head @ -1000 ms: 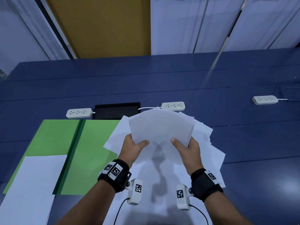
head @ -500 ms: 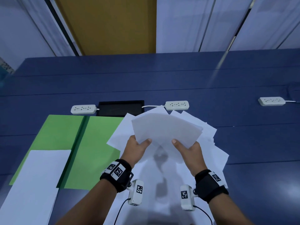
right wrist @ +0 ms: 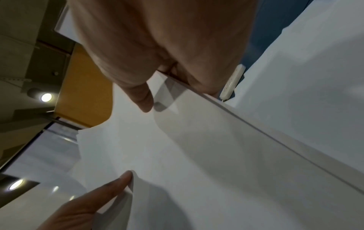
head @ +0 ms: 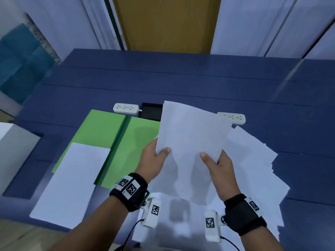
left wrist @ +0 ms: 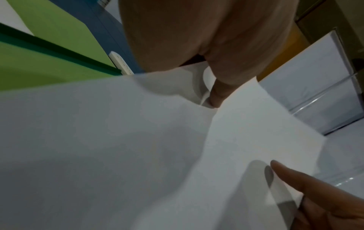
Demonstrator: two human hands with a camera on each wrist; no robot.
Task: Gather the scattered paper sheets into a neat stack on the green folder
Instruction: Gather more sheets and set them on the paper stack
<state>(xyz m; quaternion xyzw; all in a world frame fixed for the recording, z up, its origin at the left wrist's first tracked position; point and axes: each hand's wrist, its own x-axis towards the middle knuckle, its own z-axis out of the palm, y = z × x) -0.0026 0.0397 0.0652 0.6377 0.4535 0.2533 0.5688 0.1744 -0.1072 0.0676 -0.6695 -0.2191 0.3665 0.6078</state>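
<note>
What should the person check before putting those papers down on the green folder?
1. Both hands grip the sheets: ok. The left hand and right hand each pinch the lower edge of the held sheets.
2. Held sheets squared up: cannot tell how well; the edges look roughly aligned.
3. Green folder lying open and flat: ok.
4. Room on the folder: ok. Its right half is bare; the white stack covers part of the left half.
5. All the paper gathered: not ok. Loose sheets lie fanned on the table.
</note>
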